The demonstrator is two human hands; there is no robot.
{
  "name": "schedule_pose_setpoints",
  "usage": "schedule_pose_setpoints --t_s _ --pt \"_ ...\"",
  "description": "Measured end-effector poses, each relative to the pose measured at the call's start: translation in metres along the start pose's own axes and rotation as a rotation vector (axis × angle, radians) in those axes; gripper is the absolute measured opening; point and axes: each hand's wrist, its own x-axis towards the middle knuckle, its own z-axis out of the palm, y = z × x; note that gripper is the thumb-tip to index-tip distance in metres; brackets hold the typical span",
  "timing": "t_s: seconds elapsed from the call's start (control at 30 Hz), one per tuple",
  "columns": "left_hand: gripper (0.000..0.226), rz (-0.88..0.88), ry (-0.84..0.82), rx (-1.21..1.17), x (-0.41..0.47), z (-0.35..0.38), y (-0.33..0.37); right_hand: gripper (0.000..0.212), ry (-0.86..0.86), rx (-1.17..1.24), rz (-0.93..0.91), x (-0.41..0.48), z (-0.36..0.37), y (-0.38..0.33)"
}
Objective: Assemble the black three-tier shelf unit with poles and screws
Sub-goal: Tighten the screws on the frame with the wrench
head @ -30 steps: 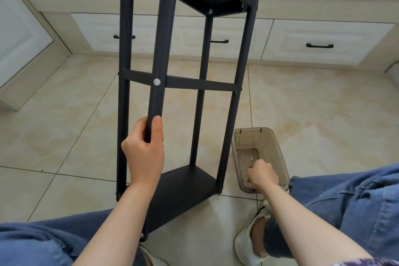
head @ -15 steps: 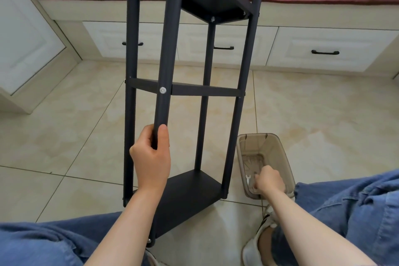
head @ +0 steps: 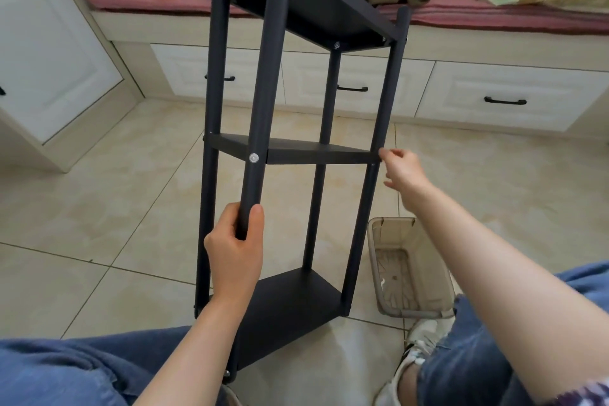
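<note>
The black three-tier shelf unit stands tilted on the tile floor between my knees. My left hand grips its nearest pole below the middle shelf, where a silver screw head shows. My right hand is raised to the right pole at the level of the middle shelf. Its thumb and fingertips pinch a small screw against the joint, and the screw is mostly hidden by the fingers.
A translucent plastic bin with small hardware sits on the floor right of the unit, by my shoe. White drawers and a cushioned bench with bags run along the back. A white cabinet stands at left.
My right hand left the plastic bin and rose to the right pole at the middle shelf. My left hand kept its grip on the near pole. The camera tilted up slightly.
</note>
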Motion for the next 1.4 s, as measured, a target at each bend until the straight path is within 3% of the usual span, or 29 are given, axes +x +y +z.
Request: schedule_pose_setpoints --t_s 0.13,0.33,0.5,0.63,0.7,0.87,0.97,1.13,1.27,1.4 --pt "0.026 0.027 -0.022 0.041 -0.003 -0.01 -0.008 0.062 -0.06 0.024 -0.02 0.01 -0.01 -0.027" --pt "0.029 0.044 -0.058 0.103 0.0 -0.022 -0.012 0.011 -0.224 0.417 0.017 0.01 -0.02 -0.039" --pt "0.026 0.096 -0.072 0.178 0.013 -0.03 -0.008 0.007 -0.228 0.616 0.022 0.007 -0.02 -0.024" --pt "0.01 0.102 -0.062 0.201 0.025 -0.026 0.002 0.005 -0.265 0.674 0.002 0.006 -0.029 -0.012" --pt "0.021 0.117 -0.056 0.227 0.04 -0.023 0.013 0.005 -0.259 0.699 0.002 0.005 -0.031 -0.011" --pt "0.037 0.289 -0.04 0.626 0.108 -0.018 0.05 0.003 -0.259 0.713 -0.021 -0.005 -0.023 -0.017" --pt "0.043 0.278 -0.097 0.845 0.146 -0.02 0.065 0.003 -0.245 0.731 -0.043 -0.011 -0.017 -0.024" --pt "0.026 0.029 -0.262 0.526 0.173 -0.023 0.065 0.003 -0.257 0.7 -0.074 -0.018 -0.014 -0.034" --pt "0.016 -0.031 -0.19 0.321 0.178 -0.017 0.077 0.006 -0.266 0.647 -0.147 -0.025 -0.009 -0.053" --pt "0.02 -0.05 -0.063 0.109 0.182 -0.013 0.087 0.009 -0.267 0.564 -0.197 -0.024 -0.008 -0.08"
